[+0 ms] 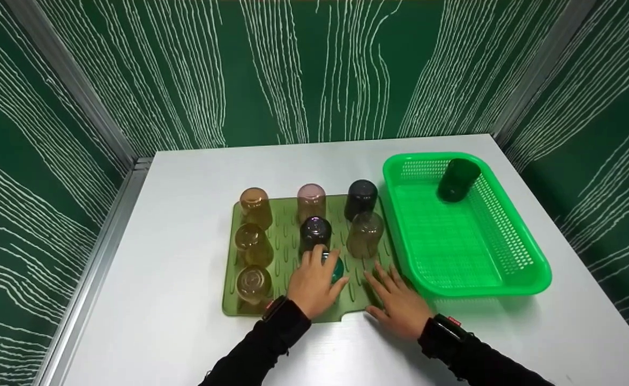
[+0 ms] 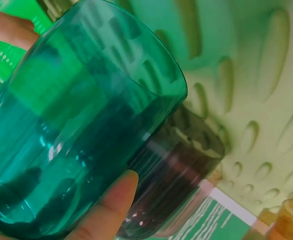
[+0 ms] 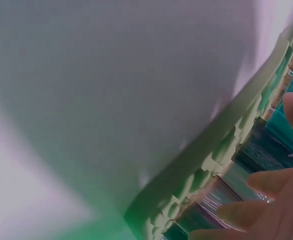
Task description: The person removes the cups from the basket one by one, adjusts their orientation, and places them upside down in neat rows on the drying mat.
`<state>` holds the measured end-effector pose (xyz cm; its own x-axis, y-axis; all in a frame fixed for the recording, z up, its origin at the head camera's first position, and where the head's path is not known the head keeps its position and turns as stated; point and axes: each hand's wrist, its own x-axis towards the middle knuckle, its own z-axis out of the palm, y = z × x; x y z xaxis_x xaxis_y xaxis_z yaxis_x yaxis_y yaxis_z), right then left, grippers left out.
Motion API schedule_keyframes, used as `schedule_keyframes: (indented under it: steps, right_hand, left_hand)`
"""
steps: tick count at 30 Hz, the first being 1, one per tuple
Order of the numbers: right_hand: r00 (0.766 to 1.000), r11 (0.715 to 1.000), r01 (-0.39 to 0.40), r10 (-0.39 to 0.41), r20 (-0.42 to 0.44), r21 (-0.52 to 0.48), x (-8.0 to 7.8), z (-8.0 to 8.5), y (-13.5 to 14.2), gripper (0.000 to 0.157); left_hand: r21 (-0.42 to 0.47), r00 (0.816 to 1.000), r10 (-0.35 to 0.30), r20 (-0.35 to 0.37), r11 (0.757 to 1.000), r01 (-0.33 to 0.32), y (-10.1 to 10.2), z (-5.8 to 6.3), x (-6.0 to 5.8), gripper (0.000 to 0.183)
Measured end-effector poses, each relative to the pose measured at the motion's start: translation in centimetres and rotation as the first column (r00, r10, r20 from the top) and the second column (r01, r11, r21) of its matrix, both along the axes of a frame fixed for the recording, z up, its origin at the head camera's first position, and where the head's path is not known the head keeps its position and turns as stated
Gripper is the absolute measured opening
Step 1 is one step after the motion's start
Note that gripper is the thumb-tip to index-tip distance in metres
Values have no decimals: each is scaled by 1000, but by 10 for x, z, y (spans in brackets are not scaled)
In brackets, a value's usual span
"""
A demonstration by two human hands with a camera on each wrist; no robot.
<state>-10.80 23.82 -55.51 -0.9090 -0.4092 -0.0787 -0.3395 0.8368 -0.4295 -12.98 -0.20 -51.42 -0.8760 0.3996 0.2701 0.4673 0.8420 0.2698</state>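
My left hand (image 1: 314,284) grips a clear teal cup (image 1: 337,269) over the front middle of a green drying mat (image 1: 287,279). In the left wrist view the teal cup (image 2: 86,115) has its mouth toward the mat; whether its rim touches is unclear. Just behind it stands a dark purple cup (image 1: 315,231). My right hand (image 1: 403,308) holds nothing, its fingers spread at the mat's front right edge. Nearest ahead of it is a greyish-brown cup (image 1: 366,236). Part of the teal cup is hidden by my left fingers.
Upside-down cups line the mat's left side: orange (image 1: 254,206), yellow (image 1: 253,246) and pale brown (image 1: 254,285). A pink cup (image 1: 312,201) and a black cup (image 1: 361,198) stand at the back. Right of the mat, a green basket (image 1: 467,292) contains a dark cup (image 1: 458,179).
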Motion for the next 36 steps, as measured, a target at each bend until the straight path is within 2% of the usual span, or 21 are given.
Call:
schedule_keyframes:
  steps: [7, 15, 22, 27, 36]
  right_hand:
    - [994, 1000, -17, 15, 105, 14, 0, -3, 1, 77]
    - [984, 999, -33, 28, 174, 26, 1, 0, 1, 83]
    - [981, 999, -43, 42, 192, 2, 3, 5, 2, 84]
    - [983, 999, -41, 39, 179, 7, 4, 3, 2, 85]
    - [988, 999, -42, 38, 150, 20, 1, 4, 1, 82]
  left_hand:
    - [-10, 1000, 10, -8, 1000, -10, -1, -11, 2, 51]
    - [-7, 999, 14, -51, 1000, -14, -2, -17, 4, 51]
    - [6, 994, 16, -110, 1000, -16, -3, -22, 4, 52]
    - [14, 995, 15, -103, 1000, -14, -2, -22, 3, 52]
    - [-53, 987, 33, -159, 998, -42, -2, -20, 4, 56]
